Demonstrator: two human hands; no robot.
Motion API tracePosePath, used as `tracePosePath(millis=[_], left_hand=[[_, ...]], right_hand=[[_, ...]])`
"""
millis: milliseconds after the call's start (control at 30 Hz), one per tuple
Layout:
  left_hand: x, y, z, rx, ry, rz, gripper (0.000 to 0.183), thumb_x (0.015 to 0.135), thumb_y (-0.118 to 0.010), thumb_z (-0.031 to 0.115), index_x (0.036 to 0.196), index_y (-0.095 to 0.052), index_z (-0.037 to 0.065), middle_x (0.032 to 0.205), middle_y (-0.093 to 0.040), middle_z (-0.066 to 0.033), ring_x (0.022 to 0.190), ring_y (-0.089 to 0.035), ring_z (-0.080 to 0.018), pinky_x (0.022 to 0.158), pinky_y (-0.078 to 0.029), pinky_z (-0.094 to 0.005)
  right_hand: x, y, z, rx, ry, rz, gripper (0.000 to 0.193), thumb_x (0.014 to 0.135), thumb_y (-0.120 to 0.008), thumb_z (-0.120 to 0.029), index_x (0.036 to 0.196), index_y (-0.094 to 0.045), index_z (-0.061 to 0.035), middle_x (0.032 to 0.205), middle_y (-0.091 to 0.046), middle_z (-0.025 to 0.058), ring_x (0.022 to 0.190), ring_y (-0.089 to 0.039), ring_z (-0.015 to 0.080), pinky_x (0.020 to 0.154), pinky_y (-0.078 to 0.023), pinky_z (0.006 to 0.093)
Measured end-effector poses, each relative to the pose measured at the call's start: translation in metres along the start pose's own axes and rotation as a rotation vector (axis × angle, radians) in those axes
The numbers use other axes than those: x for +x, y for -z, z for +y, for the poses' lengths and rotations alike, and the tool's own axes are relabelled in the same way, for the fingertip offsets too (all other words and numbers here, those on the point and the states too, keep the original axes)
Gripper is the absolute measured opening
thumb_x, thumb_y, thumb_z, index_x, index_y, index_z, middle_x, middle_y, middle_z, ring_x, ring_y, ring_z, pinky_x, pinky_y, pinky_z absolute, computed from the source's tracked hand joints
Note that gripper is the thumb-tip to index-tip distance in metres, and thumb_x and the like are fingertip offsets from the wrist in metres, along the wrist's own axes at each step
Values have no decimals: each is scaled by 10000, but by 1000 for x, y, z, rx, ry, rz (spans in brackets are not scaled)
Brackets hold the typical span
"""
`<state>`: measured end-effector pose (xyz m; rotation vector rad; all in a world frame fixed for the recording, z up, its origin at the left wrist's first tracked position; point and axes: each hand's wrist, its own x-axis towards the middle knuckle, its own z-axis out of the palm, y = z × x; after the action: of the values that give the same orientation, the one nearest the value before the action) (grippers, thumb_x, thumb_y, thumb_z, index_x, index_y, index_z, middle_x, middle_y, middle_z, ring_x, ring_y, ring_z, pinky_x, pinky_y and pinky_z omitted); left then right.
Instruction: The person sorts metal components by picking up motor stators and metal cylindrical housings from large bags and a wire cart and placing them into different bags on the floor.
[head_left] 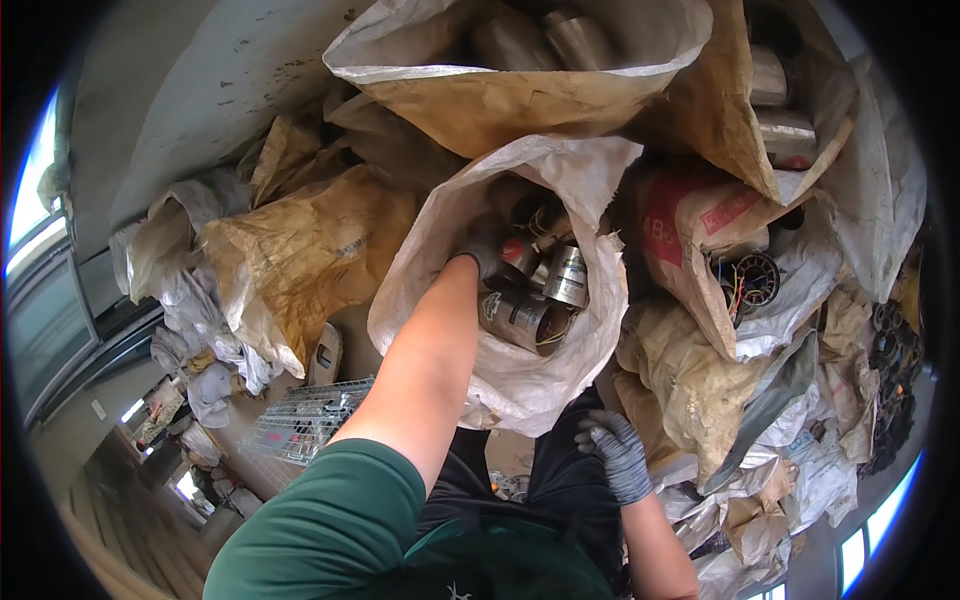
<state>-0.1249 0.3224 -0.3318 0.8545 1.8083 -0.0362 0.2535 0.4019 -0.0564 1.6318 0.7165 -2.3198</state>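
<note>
A white woven sack stands open in front of me with several metal motor housings inside. My left hand, in a dark grey glove, reaches down into it. Its fingers are hidden among the parts, beside a dark cylinder with a red spot. To the right of that sits a shiny silver motor housing, upright. A wider metal cylinder lies on its side below, its open end turned right. Outside the sack, my right hand, in a grey knit glove, rests by my thigh, fingers loosely bent and apart, holding nothing.
A larger open sack with metal cylinders stands just beyond. On the right are more filled sacks, one showing a wound motor core with coloured wires. A crumpled brown sack and a wire basket are at the left.
</note>
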Motion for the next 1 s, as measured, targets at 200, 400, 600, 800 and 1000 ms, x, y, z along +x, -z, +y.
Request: tracePosePath(millis=[200,400,600,800,1000], left_hand=[[-14,-3,-3,-275,308,30,1026,546,-913,401,1433,-485,113,1456,-504,-178,1339,-483,-329,1084,-436,-394],[-10,18,4,-99,325,171,709,643,-816,320,1292,-632,101,1325,-622,-200,1224,-599,-312,1007,-495,-372],[-39,20,57,-16,328,272,561,690,-751,253,1219,-662,88,1251,-651,-203,1166,-620,-340,978,-500,-389],[-73,17,94,-69,348,342,424,737,-687,185,1146,-692,74,1178,-680,-206,1109,-640,-368,949,-506,-407],[-138,14,118,-268,406,305,312,783,-622,118,1073,-722,60,1105,-710,-210,1051,-661,-396,920,-511,-425]], right_hand=[[11,4,-5,73,-52,49,382,974,-597,-104,1318,-520,43,1155,-664,168,965,-688,224,849,-574,313],[13,-3,-5,41,-70,-6,395,982,-591,-106,1334,-507,52,1162,-659,173,968,-688,232,870,-570,330],[12,-18,-25,47,12,-13,386,993,-588,-125,1326,-527,60,1183,-652,176,991,-683,226,871,-566,319],[33,-38,-30,-101,253,25,1107,806,-820,-483,1552,-177,23,1139,-617,134,900,-661,230,819,-566,334],[59,-52,-24,-761,422,300,930,851,-737,-228,1542,-167,26,1137,-654,276,938,-695,370,795,-573,413]])
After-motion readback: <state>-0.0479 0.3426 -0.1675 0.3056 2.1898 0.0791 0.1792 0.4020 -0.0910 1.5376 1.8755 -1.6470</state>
